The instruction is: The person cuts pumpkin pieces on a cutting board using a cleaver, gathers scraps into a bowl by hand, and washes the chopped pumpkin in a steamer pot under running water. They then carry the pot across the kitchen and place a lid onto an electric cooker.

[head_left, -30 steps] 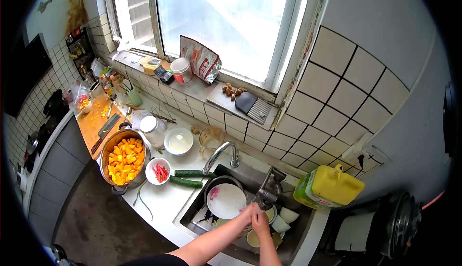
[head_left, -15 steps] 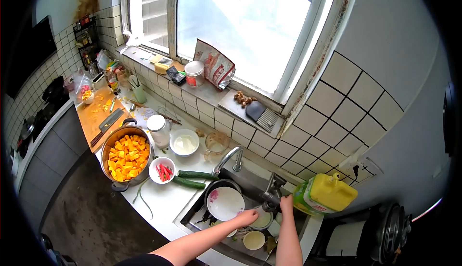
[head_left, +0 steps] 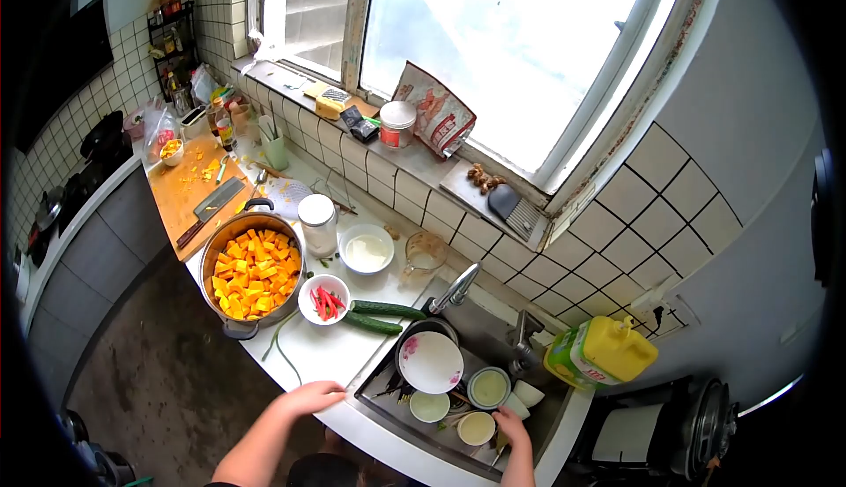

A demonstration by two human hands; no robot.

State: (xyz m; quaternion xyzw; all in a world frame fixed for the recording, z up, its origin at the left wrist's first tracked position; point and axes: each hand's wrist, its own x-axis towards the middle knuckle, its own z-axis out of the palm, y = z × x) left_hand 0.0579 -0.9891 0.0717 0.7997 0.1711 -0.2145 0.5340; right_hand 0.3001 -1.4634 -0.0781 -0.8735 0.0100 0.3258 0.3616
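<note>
evidently nothing is in the left hand (head_left: 313, 397): its fingers reach out fairly straight and close together, near the front edge of the white counter (head_left: 330, 355), by the sink's front left corner. the right hand (head_left: 511, 427) reaches over the front edge of the grey metal sink (head_left: 476, 319), fingers bent, just beside a small pale-yellow round bowl (head_left: 476, 428); whether it grips or touches anything cannot be told. that bowl sits in the sink near its front edge, within easy reach. a wide white bowl with pink flowers (head_left: 430, 362) lies partly over a dark round pan (head_left: 445, 325) toward the sink's left edge, likely to save room. two long green cucumbers (head_left: 372, 322) lie side by side at that edge, perhaps so neither rolls. further left, a small round white bowl (head_left: 307, 302) keeps slim red chillies (head_left: 327, 304) together, and a deep metal pot (head_left: 210, 267) holds orange cubes (head_left: 256, 274) that might otherwise scatter.
</note>
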